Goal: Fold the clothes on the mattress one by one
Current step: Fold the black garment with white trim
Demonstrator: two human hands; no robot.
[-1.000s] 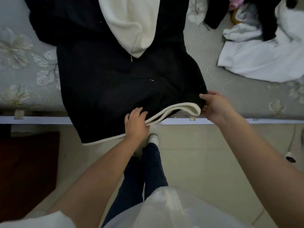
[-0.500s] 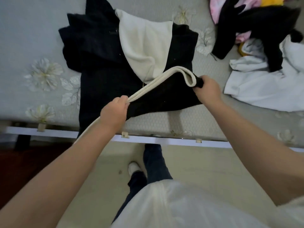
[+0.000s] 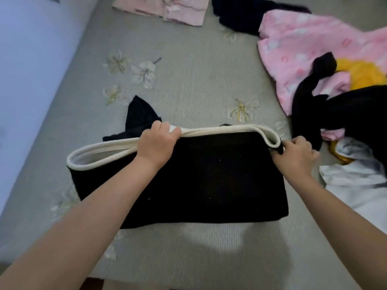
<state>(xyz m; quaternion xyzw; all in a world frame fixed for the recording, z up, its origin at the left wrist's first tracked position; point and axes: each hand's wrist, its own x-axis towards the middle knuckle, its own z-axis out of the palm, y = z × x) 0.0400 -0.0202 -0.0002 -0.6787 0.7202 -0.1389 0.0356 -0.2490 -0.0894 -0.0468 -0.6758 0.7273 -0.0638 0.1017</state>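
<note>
Fingers first: our left hand (image 3: 158, 142) is curling tight around the cream hem (image 3: 219, 130), and our right hand (image 3: 297, 152) is pinching the corner where that hem is rounding over. Between the two we are holding the edge of the black garment (image 3: 188, 181), which is lying doubled over on the grey mattress (image 3: 188, 80), its near fold flat and a loose black flap (image 3: 138, 120) sticking out beyond our left knuckles. The cloth looks thick and soft to us, fleece-like with a pale lining, so we are expecting it to be floppy, fairly light and quick to sag between grips; the rolled hem seems the firmest place to hold, with the hands well apart so the edge is staying straight. To the left, the hem is looping open, unsupported. Off to the right, a pink patterned garment (image 3: 303, 55), something yellow (image 3: 364, 74), another black piece (image 3: 345, 109) and white fabric (image 3: 356, 185) are waiting in a heap. At the far edge, a pink folded item (image 3: 167, 11) is sitting.
</note>
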